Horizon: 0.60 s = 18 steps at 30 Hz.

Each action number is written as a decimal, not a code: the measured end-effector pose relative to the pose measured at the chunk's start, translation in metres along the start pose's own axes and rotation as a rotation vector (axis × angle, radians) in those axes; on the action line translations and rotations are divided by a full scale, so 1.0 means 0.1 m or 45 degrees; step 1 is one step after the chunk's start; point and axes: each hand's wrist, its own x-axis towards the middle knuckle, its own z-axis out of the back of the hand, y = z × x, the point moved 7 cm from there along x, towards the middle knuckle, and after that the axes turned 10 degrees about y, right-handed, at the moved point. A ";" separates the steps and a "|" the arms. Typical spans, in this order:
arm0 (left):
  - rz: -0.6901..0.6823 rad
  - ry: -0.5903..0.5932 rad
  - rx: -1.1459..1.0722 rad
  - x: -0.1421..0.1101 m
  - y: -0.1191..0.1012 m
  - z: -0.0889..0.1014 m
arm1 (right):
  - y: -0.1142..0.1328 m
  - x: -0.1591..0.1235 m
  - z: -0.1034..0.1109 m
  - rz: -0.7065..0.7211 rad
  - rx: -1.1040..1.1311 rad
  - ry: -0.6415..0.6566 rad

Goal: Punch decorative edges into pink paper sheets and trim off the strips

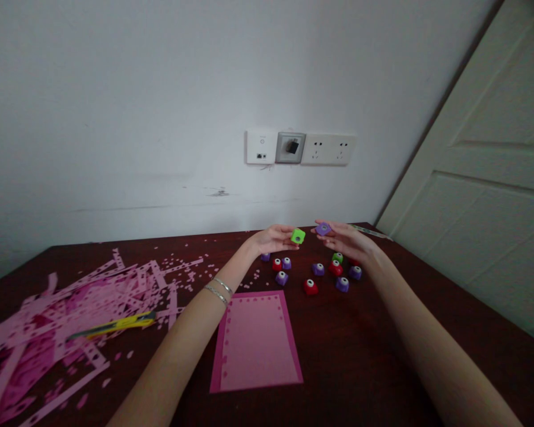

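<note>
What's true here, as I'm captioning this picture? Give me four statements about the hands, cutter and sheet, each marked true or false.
1. The left hand holds a green punch. True.
2. The right hand holds a red punch. False: it holds a purple punch.
3. The yellow cutter lies right of the light pink sheet. False: it lies to the left.
4. Small shapes run down the sheet's left edge. True.

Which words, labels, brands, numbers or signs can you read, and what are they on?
No readable text.
Leftmost wall plate: faint marking, too small to read.
Front red punch: dark mark on its white top, too small to make out.
Narrow strip near the right hand: markings too blurred to read.
</note>
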 end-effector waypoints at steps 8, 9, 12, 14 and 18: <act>0.228 -0.215 1.527 0.13 -0.04 -0.14 | -0.20 0.19 0.07 -0.221 -1.122 -0.360; 0.282 -0.239 1.723 0.13 -0.04 -0.19 | -0.25 0.22 0.04 -0.240 -1.287 -0.368; 0.422 -0.236 2.028 0.13 -0.01 -0.29 | -0.40 0.29 -0.07 -0.285 -1.544 -0.320; 0.495 -0.197 2.088 0.13 0.01 -0.32 | -0.44 0.30 -0.12 -0.300 -1.582 -0.300; 0.420 -0.199 2.170 0.15 -0.01 -0.39 | -0.32 0.27 -0.09 -0.219 -1.571 -0.235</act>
